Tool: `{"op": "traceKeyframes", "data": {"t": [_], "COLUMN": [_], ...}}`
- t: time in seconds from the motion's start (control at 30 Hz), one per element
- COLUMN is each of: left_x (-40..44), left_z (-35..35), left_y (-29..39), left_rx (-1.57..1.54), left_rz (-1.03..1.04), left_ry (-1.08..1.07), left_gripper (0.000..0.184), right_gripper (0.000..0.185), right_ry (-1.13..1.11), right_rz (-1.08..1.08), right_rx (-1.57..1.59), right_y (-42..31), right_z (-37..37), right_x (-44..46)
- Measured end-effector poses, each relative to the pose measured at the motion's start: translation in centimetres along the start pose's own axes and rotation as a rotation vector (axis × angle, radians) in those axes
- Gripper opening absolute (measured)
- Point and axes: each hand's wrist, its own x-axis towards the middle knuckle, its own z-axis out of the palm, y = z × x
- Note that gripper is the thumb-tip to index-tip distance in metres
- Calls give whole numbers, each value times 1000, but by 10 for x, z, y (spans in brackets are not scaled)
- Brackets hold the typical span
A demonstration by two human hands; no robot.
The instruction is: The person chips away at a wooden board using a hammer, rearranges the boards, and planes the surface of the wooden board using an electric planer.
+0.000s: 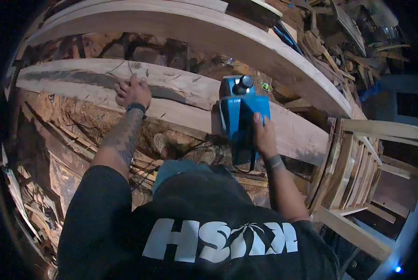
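My right hand (265,137) is wrapped round the rear of a blue electric hand planer (246,109). The planer, with a dark round knob on its far end, lies across the long wooden plank (288,126); whether its sole touches the wood cannot be made out. To the left, my left hand (134,93) rests on the same plank with its fingers apart and slightly bent, holding nothing. A dark, rough strip runs along the plank's middle and passes by this hand.
A second thick plank (190,28) runs along the far side. Scrap wood (353,51) is piled at the upper right. A slatted wooden frame (358,172) stands at the right. Shavings and offcuts (36,200) cover the floor at the left.
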Motion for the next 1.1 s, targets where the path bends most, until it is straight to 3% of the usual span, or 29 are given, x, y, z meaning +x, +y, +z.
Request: {"op": "traceKeyframes", "data": {"t": [0.07,0.17,0.27,0.3,0.37,0.4,0.5,0.57,0.67,0.77,0.83,0.9,0.93,1.03,1.1], "left_x": [-1,0,-1,-1,-1,-2,0,5,32,59,91,152,194,129,118], "left_z": [-3,1,1,0,-2,-3,4,6,16,-20,-3,84,165,48,27], "left_y": [0,-5,-4,-3,-2,-3,-9,-22,-64,-102,-140,-207,-259,-160,-145], "left_rx": [29,28,22,17,24,28,12,-155,-417,-187,-254,-663,-993,-750,-751], "left_rz": [-12,16,-6,-7,-8,-9,0,-7,-5,-250,-451,-649,-710,-909,-947], "left_ry": [-22,-31,-22,-18,-34,-40,-16,45,77,145,150,197,287,163,163], "left_gripper": [58,59,55,54,55,55,56,57,59,57,51,48,47,61,72], "right_gripper": [40,40,33,34,33,33,33,42,41,39,40,41,41,39,38], "right_ry": [-126,-102,-70,-26,-51,-124,-159,-129,-152,-257,-276,-253,-254,-252,-249], "right_rz": [37,-79,-173,-298,-254,-82,-56,-326,-402,-321,-289,-261,-238,-193,-214], "right_rx": [104,100,38,-42,0,123,243,-79,-38,112,125,141,172,234,236], "right_y": [14,9,11,1,-19,-25,-37,-32,-37,-64,-80,-96,-106,-117,-106], "right_z": [7,16,25,31,41,44,61,60,71,90,110,136,148,150,149], "right_x": [-26,-70,-48,-32,15,34,52,35,-20,-18,7,45,62,61,46]}}
